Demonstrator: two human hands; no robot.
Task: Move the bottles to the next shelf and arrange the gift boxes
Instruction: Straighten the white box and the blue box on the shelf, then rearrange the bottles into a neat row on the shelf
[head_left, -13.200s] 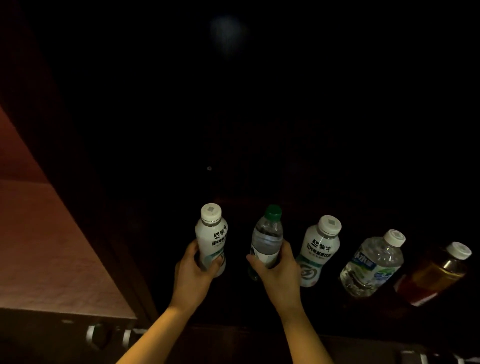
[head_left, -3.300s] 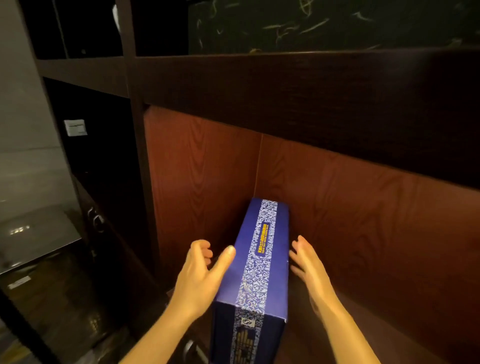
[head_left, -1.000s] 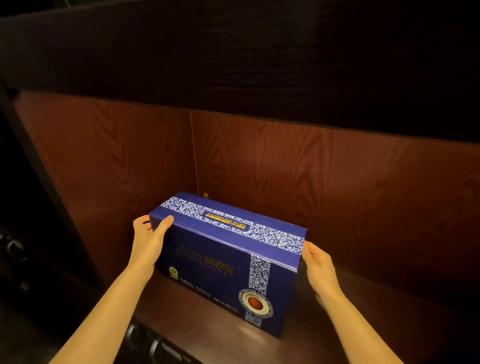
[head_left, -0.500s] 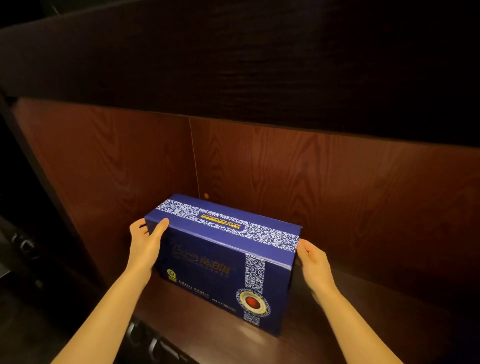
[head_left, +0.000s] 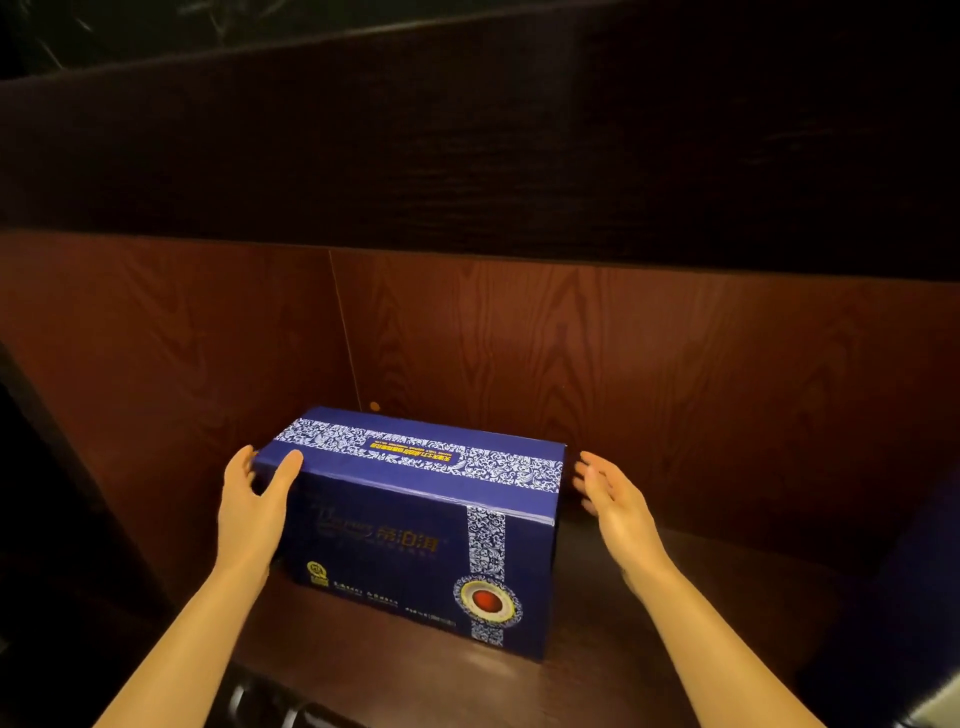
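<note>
A dark blue gift box (head_left: 415, 525) with white floral bands and a red round emblem stands on the wooden shelf (head_left: 623, 623), long side facing me, near the back left corner. My left hand (head_left: 254, 509) is at the box's left end, fingers spread, the thumb lying against the top front corner. Just off the box's right end, a small gap away, my right hand (head_left: 615, 504) hovers with fingers apart. No bottles are in view.
Red-brown wood panels (head_left: 675, 389) close the back and left of the compartment, and a dark board (head_left: 467, 130) overhangs it. A dim dark blue shape (head_left: 914, 597) stands at the far right. Metal handles (head_left: 270, 701) show below the shelf's front edge.
The box has been pushed a little further back and now rests on the shelf. My right hand has come off its right end, and my left hand has loosened with its fingers spread.
</note>
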